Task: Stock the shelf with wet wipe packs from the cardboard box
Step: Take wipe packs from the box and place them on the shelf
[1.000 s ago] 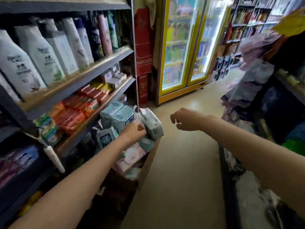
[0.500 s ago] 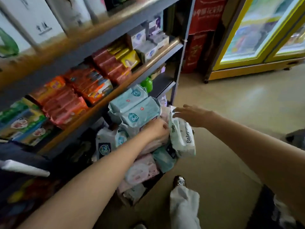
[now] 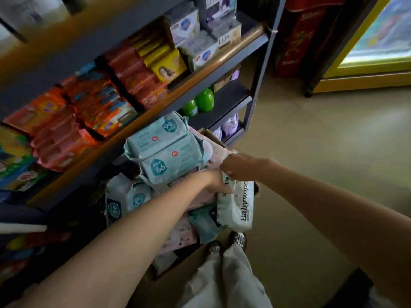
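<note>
Now, in the head view, the right hand (image 3: 241,166), apart a moment ago, is pinching the white Baby wipes pack (image 3: 238,205) atop the cardboard box (image 3: 178,274) while the left hand (image 3: 216,182) is touching it, fingers hidden, so lifting seems imminent.

both bare forearms reach forward and down, converging near the middle of the view. the left hand (image 3: 216,182) lies lower, fingers extended forward, touching a white pack (image 3: 238,205). the right hand (image 3: 236,166) sits just above it, knuckles up, fingers curled down, pinching the pack's top edge.
</note>
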